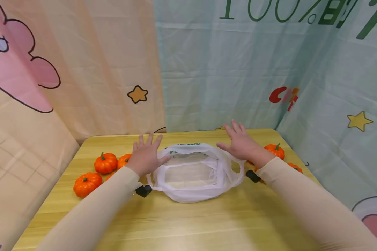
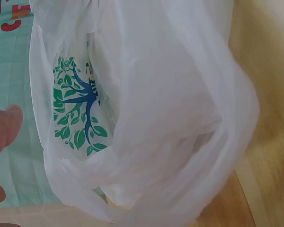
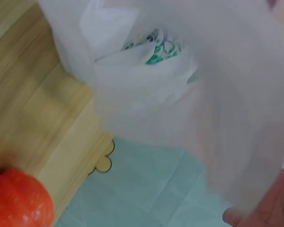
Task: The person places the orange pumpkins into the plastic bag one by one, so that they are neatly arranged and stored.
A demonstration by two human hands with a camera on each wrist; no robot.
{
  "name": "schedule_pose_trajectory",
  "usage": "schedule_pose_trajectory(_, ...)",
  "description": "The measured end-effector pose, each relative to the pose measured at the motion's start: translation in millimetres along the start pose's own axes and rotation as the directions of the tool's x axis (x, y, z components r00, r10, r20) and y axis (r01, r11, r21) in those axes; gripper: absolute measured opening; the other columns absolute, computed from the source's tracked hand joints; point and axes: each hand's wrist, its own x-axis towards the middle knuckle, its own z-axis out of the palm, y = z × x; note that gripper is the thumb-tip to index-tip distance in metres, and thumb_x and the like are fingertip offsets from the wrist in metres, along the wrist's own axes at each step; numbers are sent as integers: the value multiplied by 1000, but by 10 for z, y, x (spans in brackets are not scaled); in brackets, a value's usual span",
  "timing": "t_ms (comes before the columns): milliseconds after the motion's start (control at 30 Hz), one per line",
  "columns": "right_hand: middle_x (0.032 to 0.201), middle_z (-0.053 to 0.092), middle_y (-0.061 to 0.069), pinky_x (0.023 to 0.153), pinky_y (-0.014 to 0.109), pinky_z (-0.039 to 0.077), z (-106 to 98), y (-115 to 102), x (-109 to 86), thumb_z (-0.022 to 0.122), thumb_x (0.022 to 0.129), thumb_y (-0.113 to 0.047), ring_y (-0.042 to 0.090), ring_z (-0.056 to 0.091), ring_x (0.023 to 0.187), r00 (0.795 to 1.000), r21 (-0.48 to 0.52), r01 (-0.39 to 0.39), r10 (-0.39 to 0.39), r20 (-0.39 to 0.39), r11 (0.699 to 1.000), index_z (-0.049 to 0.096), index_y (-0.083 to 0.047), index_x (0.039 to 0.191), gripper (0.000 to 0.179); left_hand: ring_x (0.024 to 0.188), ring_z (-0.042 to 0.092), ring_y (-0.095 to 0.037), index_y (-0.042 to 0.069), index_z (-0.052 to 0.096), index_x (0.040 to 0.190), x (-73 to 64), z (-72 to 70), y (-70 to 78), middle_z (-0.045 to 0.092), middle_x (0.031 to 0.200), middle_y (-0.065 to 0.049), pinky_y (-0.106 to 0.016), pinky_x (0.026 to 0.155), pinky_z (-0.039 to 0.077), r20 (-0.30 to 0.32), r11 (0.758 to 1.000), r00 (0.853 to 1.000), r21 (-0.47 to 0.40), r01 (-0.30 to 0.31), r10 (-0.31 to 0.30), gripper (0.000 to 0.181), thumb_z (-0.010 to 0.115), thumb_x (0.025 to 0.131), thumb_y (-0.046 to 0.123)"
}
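A white plastic bag (image 1: 191, 196) stands on the table with its mouth spread upward and its handles at the left and right sides. My left hand (image 1: 145, 158), fingers straight and spread, is over the bag's left rim. On the other side my right hand (image 1: 242, 144) is spread the same way at the right rim, palm down. Both hands hold nothing. A green and blue tree print shows on the bag (image 2: 80, 104) in the left wrist view. Part of the right thumb and hand (image 3: 270, 203) appears beside the bag in the right wrist view.
Several small orange pumpkins (image 1: 105, 163) lie left of the bag, some partly behind my left arm. More pumpkins (image 1: 274, 150) lie at the right, partly covered by my right arm. A printed curtain (image 1: 194, 76) hangs behind the wooden table (image 1: 188, 226).
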Motion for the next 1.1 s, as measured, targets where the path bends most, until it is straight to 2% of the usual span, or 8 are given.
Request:
schedule_pose_trajectory(233,174,-10,27,124,73,15,-55,282,-113,55,108,-44,57,-8,158,999,45,-35,35,-5,998,9,-6,169,86,155,3,-64,18,21,170,-57,2,-48,12,175,-24,-78,123,7,9,1000,1000,-1,-6,6,95,64,97,63)
schedule_pose_trajectory(500,173,-9,31,121,76,16,-58,638,-225,57,106,-47,60,-5,157,996,67,-85,85,4,994,8,-4,169,90,155,4,-64,19,22,170,-118,-1,-116,17,173,-26,-78,123,7,11,1000,1000,-19,-8,8,96,64,96,63)
schedule_pose_trajectory(733,172,-8,33,120,78,16,-32,805,-305,60,105,-48,62,-3,155,994,73,-110,109,12,991,8,-2,168,94,154,5,-66,16,23,169,-172,24,-154,19,172,-28,-78,122,10,15,999,1000,-35,-18,19,95,66,96,60)
schedule_pose_trajectory(933,170,-6,37,120,78,16,64,1000,-294,62,104,-45,65,1,153,992,62,-126,124,31,990,8,3,167,96,154,13,-64,13,24,169,-247,79,-174,24,171,-28,-77,121,17,28,999,999,-49,-19,20,93,66,98,57)
schedule_pose_trajectory(1100,169,0,39,121,77,16,117,1114,-290,65,103,-44,64,6,153,987,52,-152,149,52,987,9,5,166,97,154,22,-59,11,23,168,-307,135,-175,28,171,-25,-73,122,22,56,993,998,-116,-14,20,93,68,98,52)
